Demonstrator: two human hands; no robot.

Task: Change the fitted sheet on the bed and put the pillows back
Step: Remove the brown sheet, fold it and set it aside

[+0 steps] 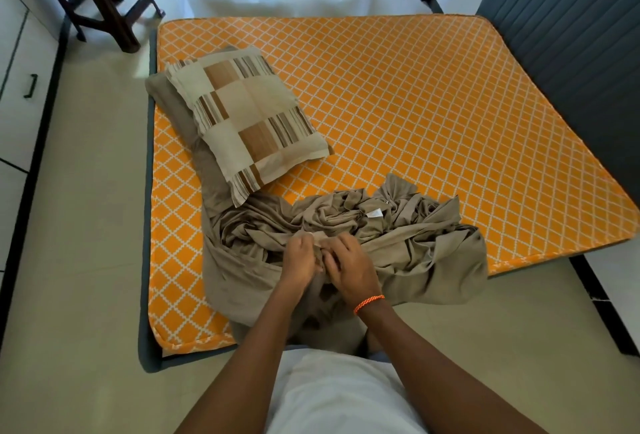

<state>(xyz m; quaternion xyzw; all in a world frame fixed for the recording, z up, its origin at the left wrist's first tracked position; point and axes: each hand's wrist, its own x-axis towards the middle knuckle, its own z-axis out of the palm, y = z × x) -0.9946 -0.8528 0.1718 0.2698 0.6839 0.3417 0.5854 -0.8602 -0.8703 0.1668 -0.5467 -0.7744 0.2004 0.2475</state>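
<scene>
Evidently sorting out the fitted sheet [346,243] bunched at the lower centre of the bare mattress [433,104], left hand [299,259] and right hand [349,265] both pinch its folds, probably needing next to find a corner.

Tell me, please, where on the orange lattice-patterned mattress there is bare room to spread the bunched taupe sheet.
The orange lattice-patterned mattress lies bare from the checked beige-and-brown pillow across to the grey ribbed headboard. The near edge is crowded: the bunched taupe sheet, gripped by the left hand and right hand, adjoins the pillow.
</scene>
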